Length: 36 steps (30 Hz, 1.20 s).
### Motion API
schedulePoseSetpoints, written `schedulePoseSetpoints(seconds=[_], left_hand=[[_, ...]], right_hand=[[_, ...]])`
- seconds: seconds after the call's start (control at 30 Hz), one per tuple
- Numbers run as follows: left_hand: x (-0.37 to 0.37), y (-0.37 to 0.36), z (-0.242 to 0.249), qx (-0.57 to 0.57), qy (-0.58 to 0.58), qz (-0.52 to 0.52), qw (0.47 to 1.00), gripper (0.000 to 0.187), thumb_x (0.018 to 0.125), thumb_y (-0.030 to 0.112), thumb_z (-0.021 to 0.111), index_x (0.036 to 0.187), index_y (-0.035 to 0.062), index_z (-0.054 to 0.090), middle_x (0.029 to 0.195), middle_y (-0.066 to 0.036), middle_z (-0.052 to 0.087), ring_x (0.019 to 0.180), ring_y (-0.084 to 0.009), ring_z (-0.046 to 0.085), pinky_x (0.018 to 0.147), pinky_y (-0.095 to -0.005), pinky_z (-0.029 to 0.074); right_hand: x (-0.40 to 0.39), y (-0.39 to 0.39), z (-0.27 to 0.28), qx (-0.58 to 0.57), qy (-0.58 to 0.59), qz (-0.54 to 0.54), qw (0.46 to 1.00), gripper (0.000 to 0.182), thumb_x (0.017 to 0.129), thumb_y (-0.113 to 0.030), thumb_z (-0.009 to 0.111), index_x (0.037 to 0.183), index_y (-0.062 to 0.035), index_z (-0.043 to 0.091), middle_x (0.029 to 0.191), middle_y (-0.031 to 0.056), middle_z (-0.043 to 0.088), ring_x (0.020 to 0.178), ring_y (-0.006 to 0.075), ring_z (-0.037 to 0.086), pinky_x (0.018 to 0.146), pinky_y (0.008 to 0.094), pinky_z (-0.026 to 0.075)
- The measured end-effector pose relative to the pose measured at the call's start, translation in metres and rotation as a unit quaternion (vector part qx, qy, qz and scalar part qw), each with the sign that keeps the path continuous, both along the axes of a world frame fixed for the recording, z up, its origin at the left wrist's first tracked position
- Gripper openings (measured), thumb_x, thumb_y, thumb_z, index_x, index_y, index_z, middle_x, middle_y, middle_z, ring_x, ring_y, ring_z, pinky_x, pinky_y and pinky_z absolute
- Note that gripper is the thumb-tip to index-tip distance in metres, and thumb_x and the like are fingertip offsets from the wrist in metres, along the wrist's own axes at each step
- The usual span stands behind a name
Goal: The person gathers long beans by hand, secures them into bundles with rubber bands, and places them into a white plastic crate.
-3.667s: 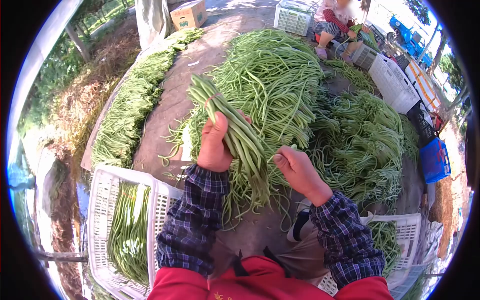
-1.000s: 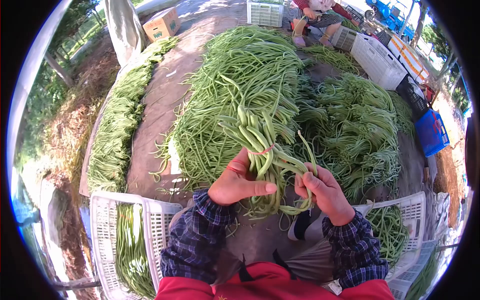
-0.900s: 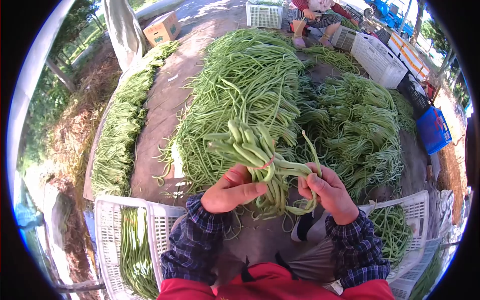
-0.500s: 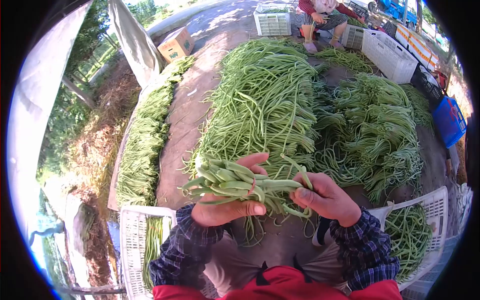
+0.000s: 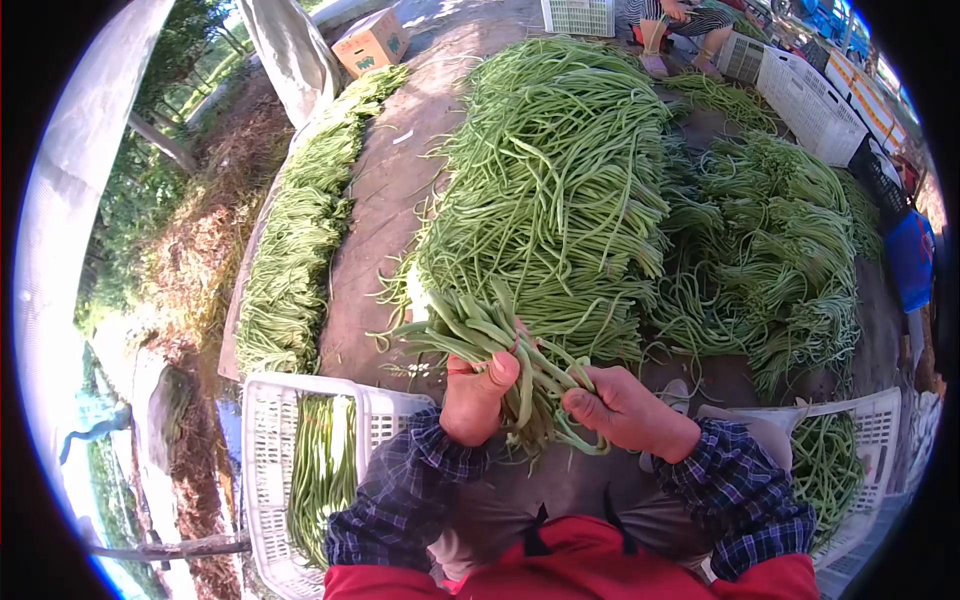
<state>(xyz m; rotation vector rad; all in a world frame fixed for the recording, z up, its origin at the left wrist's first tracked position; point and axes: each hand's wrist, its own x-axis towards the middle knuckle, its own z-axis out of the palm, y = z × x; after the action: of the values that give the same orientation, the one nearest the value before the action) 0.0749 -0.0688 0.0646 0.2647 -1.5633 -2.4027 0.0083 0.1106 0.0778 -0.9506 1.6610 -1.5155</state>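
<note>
1. One bunch of beans (image 5: pixel 480 325) is in mid-air over the near edge of the sheet (image 5: pixel 385 215), between the hands. One red band (image 5: pixel 516 346) shows round it.
2. The left hand (image 5: pixel 474 412) is closed round the bunch beside the band, thumb raised against it. The right hand (image 5: pixel 632 412) pinches strands at the other side between thumb and fingers.
3. The step in hand looks like working the strands by the band. That calls for a firm left grip and a light right pinch, since the strands could slip or snap.
4. Loose beans lie in four masses: a big heap (image 5: pixel 560 200) in the middle, a second heap (image 5: pixel 785 250) towards the right edge, a long row (image 5: pixel 290 235) along the left edge, and a small pile (image 5: pixel 728 98) towards the far right corner.
5. Two white crates with beans flank the near edge: the left crate (image 5: pixel 256 430) and the right crate (image 5: pixel 882 425).
6. Beyond are one box (image 5: pixel 370 42) near the far left corner, one far crate (image 5: pixel 578 18), and one seated person (image 5: pixel 655 62), partly cut off.
</note>
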Motion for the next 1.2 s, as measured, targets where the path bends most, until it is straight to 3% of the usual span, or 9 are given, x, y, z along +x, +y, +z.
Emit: schedulePoseSetpoints(seconds=[0.17, 0.33, 0.43, 0.5, 0.57, 0.9, 1.0, 1.1, 1.2], left_hand=[[-0.002, -0.009, 0.004, 0.105, -0.008, -0.018, 0.994, 0.063, 0.076, 0.052, 0.065, 0.112, 0.0038, 0.046, 0.091, -0.006, 0.056, 0.082, -0.0180, 0.057, 0.072, -0.0346, 0.050], [-0.005, -0.005, -0.003, 0.062, -0.036, 0.023, 0.997, 0.065, 0.076, 0.058, 0.060, 0.110, 0.0051, 0.045, 0.087, -0.006, 0.054, 0.078, -0.0185, 0.056, 0.069, -0.0357, 0.049], [-0.015, -0.023, 0.003, 0.134, -0.049, 0.044, 0.989, 0.059, 0.078, 0.060, 0.057, 0.104, 0.0076, 0.049, 0.078, -0.004, 0.050, 0.072, -0.0174, 0.053, 0.068, -0.0361, 0.047], [-0.022, -0.054, 0.014, 0.272, 0.059, 0.064, 0.958, 0.054, 0.080, 0.061, 0.053, 0.097, 0.0097, 0.052, 0.072, -0.001, 0.045, 0.067, -0.0151, 0.048, 0.067, -0.0354, 0.046], [-0.020, -0.053, 0.013, 0.278, 0.053, 0.060, 0.957, 0.053, 0.082, 0.061, 0.052, 0.096, 0.0100, 0.053, 0.071, -0.001, 0.045, 0.066, -0.0141, 0.047, 0.067, -0.0345, 0.045], [-0.033, -0.011, -0.001, 0.277, -0.021, -0.108, 0.955, 0.051, 0.086, 0.060, 0.045, 0.100, 0.0106, 0.050, 0.072, -0.002, 0.046, 0.067, -0.0165, 0.046, 0.069, -0.0351, 0.044], [-0.033, -0.003, 0.001, 0.289, -0.005, -0.122, 0.949, 0.047, 0.089, 0.056, 0.044, 0.100, 0.0105, 0.051, 0.071, -0.002, 0.046, 0.067, -0.0171, 0.046, 0.070, -0.0356, 0.043], [-0.034, 0.000, -0.001, 0.316, -0.001, -0.122, 0.941, 0.042, 0.090, 0.051, 0.045, 0.100, 0.0105, 0.051, 0.071, -0.002, 0.045, 0.068, -0.0170, 0.046, 0.071, -0.0359, 0.043], [-0.037, -0.002, 0.000, 0.312, 0.005, -0.117, 0.943, 0.040, 0.090, 0.049, 0.047, 0.100, 0.0110, 0.052, 0.071, -0.001, 0.045, 0.067, -0.0151, 0.045, 0.071, -0.0354, 0.043]], right_hand=[[0.003, -0.008, -0.015, 0.008, -0.049, 0.006, 0.999, 0.036, 0.096, -0.033, 0.044, 0.112, -0.0018, 0.054, 0.070, 0.0029, 0.051, 0.065, 0.0090, 0.041, 0.060, 0.0265, 0.040], [0.017, -0.011, -0.034, 0.013, -0.084, -0.002, 0.996, 0.036, 0.096, -0.033, 0.044, 0.109, -0.0013, 0.054, 0.071, 0.0025, 0.051, 0.067, 0.0087, 0.043, 0.062, 0.0260, 0.041], [0.036, 0.003, -0.064, 0.068, -0.094, 0.010, 0.993, 0.035, 0.096, -0.035, 0.043, 0.099, -0.0017, 0.054, 0.069, 0.0015, 0.050, 0.064, 0.0083, 0.044, 0.060, 0.0252, 0.040], [0.046, 0.014, -0.083, 0.127, -0.095, 0.022, 0.987, 0.035, 0.097, -0.035, 0.042, 0.091, -0.0024, 0.054, 0.067, 0.0007, 0.049, 0.062, 0.0079, 0.043, 0.058, 0.0244, 0.039], [0.038, 0.024, -0.092, -0.002, -0.190, -0.062, 0.980, 0.038, 0.097, -0.040, 0.039, 0.082, -0.0065, 0.050, 0.063, -0.0020, 0.046, 0.058, 0.0064, 0.040, 0.055, 0.0225, 0.036], [0.023, 0.036, -0.088, -0.068, -0.196, -0.118, 0.971, 0.039, 0.096, -0.044, 0.038, 0.080, -0.0095, 0.048, 0.064, -0.0036, 0.045, 0.058, 0.0045, 0.038, 0.052, 0.0207, 0.031], [0.030, 0.036, -0.093, -0.088, -0.198, -0.111, 0.970, 0.038, 0.093, -0.046, 0.045, 0.082, -0.0104, 0.049, 0.065, -0.0038, 0.047, 0.055, 0.0030, 0.038, 0.050, 0.0183, 0.031], [0.029, 0.037, -0.085, -0.127, -0.195, -0.114, 0.966, 0.033, 0.090, -0.042, 0.055, 0.085, -0.0096, 0.050, 0.068, -0.0042, 0.048, 0.055, 0.0028, 0.038, 0.050, 0.0182, 0.032], [0.011, 0.058, -0.056, -0.141, -0.203, -0.197, 0.949, 0.014, 0.091, -0.022, 0.057, 0.088, -0.0091, 0.050, 0.068, -0.0051, 0.045, 0.057, 0.0033, 0.040, 0.050, 0.0185, 0.031]])
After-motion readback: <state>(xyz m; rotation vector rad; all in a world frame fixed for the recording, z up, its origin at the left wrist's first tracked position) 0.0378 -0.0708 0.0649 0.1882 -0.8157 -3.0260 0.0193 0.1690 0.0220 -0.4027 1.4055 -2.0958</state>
